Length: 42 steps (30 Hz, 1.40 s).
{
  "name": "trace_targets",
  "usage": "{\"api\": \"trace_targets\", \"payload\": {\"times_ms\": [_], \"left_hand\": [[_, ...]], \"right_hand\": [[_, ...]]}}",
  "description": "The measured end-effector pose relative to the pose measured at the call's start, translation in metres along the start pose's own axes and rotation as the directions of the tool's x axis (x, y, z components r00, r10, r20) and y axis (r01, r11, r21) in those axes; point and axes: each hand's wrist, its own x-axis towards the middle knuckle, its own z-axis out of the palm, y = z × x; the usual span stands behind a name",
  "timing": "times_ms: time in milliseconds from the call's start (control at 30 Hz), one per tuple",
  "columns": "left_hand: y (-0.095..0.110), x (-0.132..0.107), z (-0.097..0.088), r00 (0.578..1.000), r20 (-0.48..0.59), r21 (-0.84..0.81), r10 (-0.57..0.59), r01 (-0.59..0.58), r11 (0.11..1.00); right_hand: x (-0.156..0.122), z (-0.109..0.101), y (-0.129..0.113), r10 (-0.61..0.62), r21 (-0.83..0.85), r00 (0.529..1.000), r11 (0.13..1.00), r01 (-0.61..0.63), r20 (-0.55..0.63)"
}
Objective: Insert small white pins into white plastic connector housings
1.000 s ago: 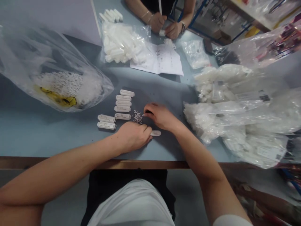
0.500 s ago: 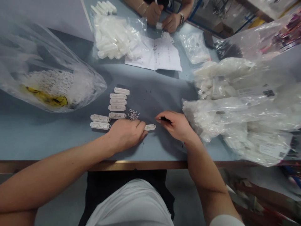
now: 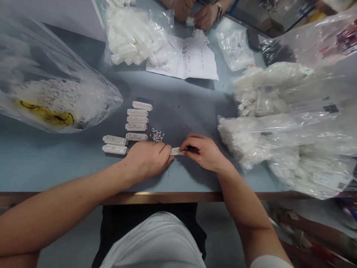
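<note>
Far left on the tabletop (image 3: 41, 160), a large clear bag (image 3: 64, 70) of tiny white pieces, with a patch of yellow inside. Above and to its right, a bag of white sticks (image 3: 134, 37). Next, seven white plastic strips (image 3: 136, 127) dotted with small holes: five in a loose column, two lying apart on the left, all apparently set aside as finished. Just right of the column, a small heap of white pegs (image 3: 157, 136), seemingly what remains loose. Below it, the left hand (image 3: 146, 160), curled and clenched on one end of an eighth white plastic strip (image 3: 175, 151), which sits flat and low over the tabletop between both hands. Gripped in the right hand (image 3: 202, 152), a small dark object (image 3: 192, 149), too hidden to identify, pinched against the strip's other end. Beyond, a printed paper sheet (image 3: 182, 59) and a co-worker's hands (image 3: 206, 16) on a white piece (image 3: 190, 21). Far right, bulging clear bags (image 3: 279, 130) of white parts.
</note>
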Motion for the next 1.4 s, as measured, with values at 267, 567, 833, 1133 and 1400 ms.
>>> {"api": "trace_targets", "payload": {"times_ms": [267, 567, 833, 1133, 1400], "left_hand": [[0.001, -0.001, 0.002, 1.0, 0.009, -0.056, -0.003, 0.003, 0.998], [0.002, -0.001, -0.001, 0.999, 0.04, -0.081, -0.008, 0.011, 0.997], [0.002, 0.002, -0.004, 0.998, 0.057, -0.046, -0.015, 0.018, 0.999], [0.002, 0.0, 0.0, 1.0, 0.021, -0.034, -0.019, 0.02, 0.999], [0.002, 0.002, -0.005, 0.997, 0.07, 0.009, -0.009, 0.008, 1.0]], "right_hand": [[-0.003, -0.002, -0.003, -0.021, -0.113, 1.0, 0.993, 0.021, 0.009], [-0.009, 0.001, -0.011, -0.142, -0.445, 0.989, 0.884, 0.144, 0.039], [-0.015, 0.001, -0.016, -0.241, -0.625, 0.965, 0.739, 0.252, 0.104], [-0.016, -0.006, -0.017, -0.274, -0.632, 0.944, 0.703, 0.327, 0.184], [-0.011, -0.009, -0.021, -0.285, -0.621, 0.919, 0.678, 0.394, 0.272]]}}
